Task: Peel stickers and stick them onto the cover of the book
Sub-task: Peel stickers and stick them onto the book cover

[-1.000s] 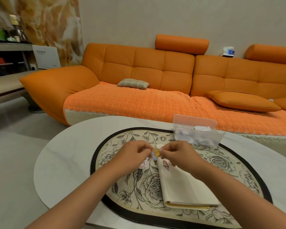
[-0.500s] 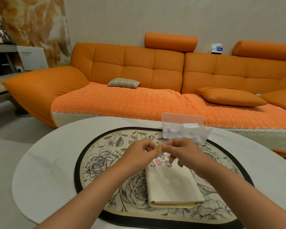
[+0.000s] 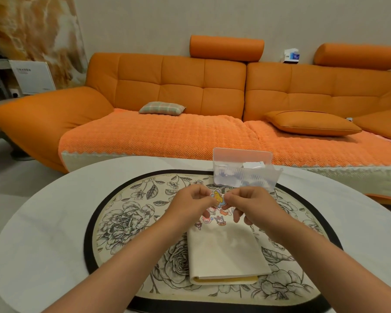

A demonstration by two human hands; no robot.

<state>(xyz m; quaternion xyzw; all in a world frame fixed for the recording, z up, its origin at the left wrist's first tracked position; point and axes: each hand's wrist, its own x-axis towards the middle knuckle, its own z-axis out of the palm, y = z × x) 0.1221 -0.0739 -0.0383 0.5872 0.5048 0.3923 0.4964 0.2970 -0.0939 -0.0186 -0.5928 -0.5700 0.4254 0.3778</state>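
A small cartoon sticker (image 3: 217, 198) is pinched between the left hand (image 3: 191, 205) and the right hand (image 3: 250, 205), just above the cream book (image 3: 226, 251) lying on the bench (image 3: 54, 211). If pulled unevenly, it could be torn, or curled onto itself and stuck to a fingertip.

I can't see far end of book (image 3: 224, 249), left hand (image 3: 190, 206) & right hand (image 3: 252, 206) cover it. Edges of sticker (image 3: 217, 198) lost under my fingertips (image 3: 229, 197). Stuff in box (image 3: 244, 176) too blurry to ID. Rt end of sofa (image 3: 190, 86) cut off.
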